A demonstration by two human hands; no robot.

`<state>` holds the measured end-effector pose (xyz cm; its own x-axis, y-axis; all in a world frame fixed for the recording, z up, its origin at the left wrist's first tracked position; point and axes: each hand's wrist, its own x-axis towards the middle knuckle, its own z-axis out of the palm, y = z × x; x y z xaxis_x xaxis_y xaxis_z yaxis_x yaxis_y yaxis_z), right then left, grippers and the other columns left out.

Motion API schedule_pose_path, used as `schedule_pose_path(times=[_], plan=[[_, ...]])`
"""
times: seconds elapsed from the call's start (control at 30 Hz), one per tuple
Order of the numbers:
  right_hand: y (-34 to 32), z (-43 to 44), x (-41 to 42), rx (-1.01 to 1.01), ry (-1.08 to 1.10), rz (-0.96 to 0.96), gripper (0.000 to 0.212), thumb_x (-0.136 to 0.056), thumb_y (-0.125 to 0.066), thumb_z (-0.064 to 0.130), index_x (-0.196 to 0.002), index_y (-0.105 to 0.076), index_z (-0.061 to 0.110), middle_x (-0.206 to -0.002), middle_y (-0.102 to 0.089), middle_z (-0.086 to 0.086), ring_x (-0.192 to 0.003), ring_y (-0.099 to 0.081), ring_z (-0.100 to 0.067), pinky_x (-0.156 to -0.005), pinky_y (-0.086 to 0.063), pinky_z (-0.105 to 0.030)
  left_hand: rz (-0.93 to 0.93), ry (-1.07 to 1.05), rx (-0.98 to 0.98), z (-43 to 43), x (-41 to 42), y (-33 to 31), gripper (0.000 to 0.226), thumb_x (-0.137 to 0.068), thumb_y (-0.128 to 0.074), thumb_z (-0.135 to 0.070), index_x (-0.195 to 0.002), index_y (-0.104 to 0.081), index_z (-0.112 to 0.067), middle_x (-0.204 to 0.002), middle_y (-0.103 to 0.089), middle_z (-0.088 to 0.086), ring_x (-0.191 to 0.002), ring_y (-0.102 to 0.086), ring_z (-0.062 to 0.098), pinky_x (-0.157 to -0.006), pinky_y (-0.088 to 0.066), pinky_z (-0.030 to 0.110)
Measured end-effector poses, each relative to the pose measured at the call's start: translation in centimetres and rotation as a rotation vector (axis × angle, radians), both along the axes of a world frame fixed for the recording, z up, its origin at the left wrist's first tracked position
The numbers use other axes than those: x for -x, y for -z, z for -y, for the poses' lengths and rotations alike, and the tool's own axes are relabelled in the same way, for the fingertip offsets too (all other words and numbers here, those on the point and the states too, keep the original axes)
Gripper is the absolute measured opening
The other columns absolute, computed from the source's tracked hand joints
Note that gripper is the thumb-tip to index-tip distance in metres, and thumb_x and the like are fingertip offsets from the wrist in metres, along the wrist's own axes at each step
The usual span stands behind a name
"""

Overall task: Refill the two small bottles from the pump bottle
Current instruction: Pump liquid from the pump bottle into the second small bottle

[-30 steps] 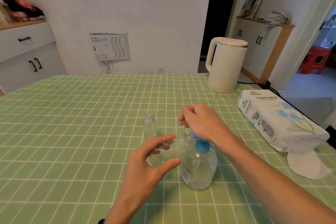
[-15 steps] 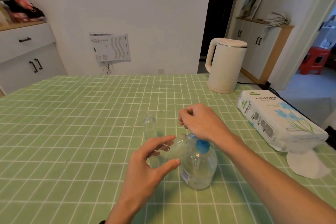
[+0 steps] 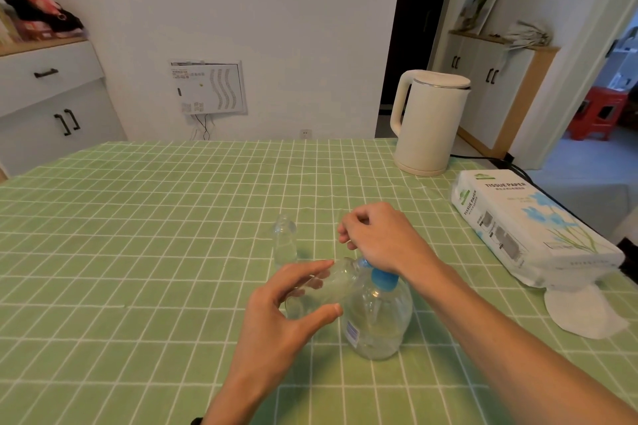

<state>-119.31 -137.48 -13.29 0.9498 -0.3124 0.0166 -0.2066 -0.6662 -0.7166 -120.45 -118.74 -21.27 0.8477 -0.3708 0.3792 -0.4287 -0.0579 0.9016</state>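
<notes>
The tilted small bottle [image 3: 322, 288] is being pinched between thumb and fingers [image 3: 305, 271] of the left hand [image 3: 276, 319], its mouth at the blue spout of the pump bottle [image 3: 379, 321] on the counter [image 3: 138, 252]. The pump head is being covered by the right hand [image 3: 379, 238], fingers curled; whether anything is pinched cannot be told. The plastic is probably light, thin and slick, so it is best gripped mid-body, gently.

Bearing, on a green checked tablecloth over the table [image 3: 138, 252]: clear pump bottle [image 3: 378, 321] standing near the front, small bottle [image 3: 284, 241] standing upright just beyond, white kettle [image 3: 429, 122] far right, tissue paper pack [image 3: 528, 228] lying along the right edge, white tissue sheet [image 3: 580, 316] touching it.
</notes>
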Motion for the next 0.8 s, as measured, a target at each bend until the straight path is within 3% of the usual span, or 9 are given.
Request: schedule_pose_path(times=[0.13,0.27,0.4,0.47,0.6,0.7,0.8], plan=[[-0.6,0.2,-0.1,-0.004,0.003,0.014,0.041,-0.102,-0.05,0.032,-0.099,-0.075,-0.001,-0.095,-0.08,-0.014,-0.094,-0.075,-0.038,-0.089,-0.061,-0.055,0.012,0.0,0.004,0.0,0.1,-0.5,0.052,-0.067,-0.086,-0.046,-0.117,-0.074,-0.054,-0.114,-0.079,-0.015,-0.108,-0.073,0.013,-0.092,-0.051,0.025],[-1.1,0.2,-0.2,0.017,0.011,0.068,0.043,-0.102,-0.048,0.035,-0.099,-0.074,0.001,-0.096,-0.079,-0.016,-0.094,-0.074,-0.039,-0.089,-0.06,-0.057,0.031,-0.007,0.011,0.0,0.1,-1.0,0.052,-0.068,-0.085,-0.046,-0.118,-0.074,-0.053,-0.114,-0.079,-0.015,-0.109,-0.073,0.013,-0.093,-0.052,0.024],[-0.6,0.3,-0.3,-0.023,0.037,0.071,0.04,-0.105,-0.048,0.03,-0.089,-0.078,0.009,-0.084,-0.079,0.008,-0.082,-0.078,-0.027,-0.086,-0.062,-0.051,0.033,-0.007,0.009,0.1,0.1,-0.7,0.053,-0.068,-0.088,-0.044,-0.118,-0.074,-0.054,-0.114,-0.078,-0.015,-0.109,-0.073,0.013,-0.091,-0.052,0.016],[-0.4,0.2,-0.2,-0.02,0.037,0.052,0.04,-0.105,-0.048,0.028,-0.088,-0.078,0.008,-0.084,-0.079,0.009,-0.082,-0.078,-0.025,-0.086,-0.062,-0.05,0.033,-0.009,-0.009,0.1,-0.1,-0.3,0.058,-0.068,-0.097,-0.034,-0.118,-0.074,-0.052,-0.113,-0.078,-0.015,-0.108,-0.073,0.013,-0.093,-0.053,0.017],[0.0,0.1,0.0,-0.025,0.026,0.037,0.04,-0.104,-0.048,0.025,-0.091,-0.077,0.001,-0.084,-0.079,0.009,-0.083,-0.078,-0.03,-0.086,-0.062,-0.052,0.016,-0.009,-0.003,0.2,-0.3,0.3,0.059,-0.072,-0.096,-0.017,-0.119,-0.077,-0.047,-0.112,-0.079,-0.011,-0.109,-0.073,0.017,-0.096,-0.055,0.02],[-0.1,0.0,0.1,-0.034,0.033,0.056,0.04,-0.105,-0.049,0.026,-0.091,-0.076,0.0,-0.082,-0.079,0.008,-0.081,-0.078,-0.026,-0.085,-0.062,-0.052,0.015,-0.017,-0.007,0.1,-0.2,0.4,0.058,-0.072,-0.095,-0.019,-0.118,-0.077,-0.049,-0.111,-0.079,-0.012,-0.108,-0.073,0.017,-0.095,-0.054,0.02],[-0.3,0.0,0.1,-0.058,0.046,0.064,0.038,-0.106,-0.049,0.031,-0.089,-0.078,0.012,-0.084,-0.079,0.01,-0.08,-0.078,-0.016,-0.087,-0.062,-0.047,0.01,-0.005,-0.003,0.1,-0.1,0.0,0.058,-0.072,-0.094,-0.019,-0.119,-0.077,-0.05,-0.111,-0.079,-0.013,-0.108,-0.073,0.016,-0.095,-0.055,0.023]])
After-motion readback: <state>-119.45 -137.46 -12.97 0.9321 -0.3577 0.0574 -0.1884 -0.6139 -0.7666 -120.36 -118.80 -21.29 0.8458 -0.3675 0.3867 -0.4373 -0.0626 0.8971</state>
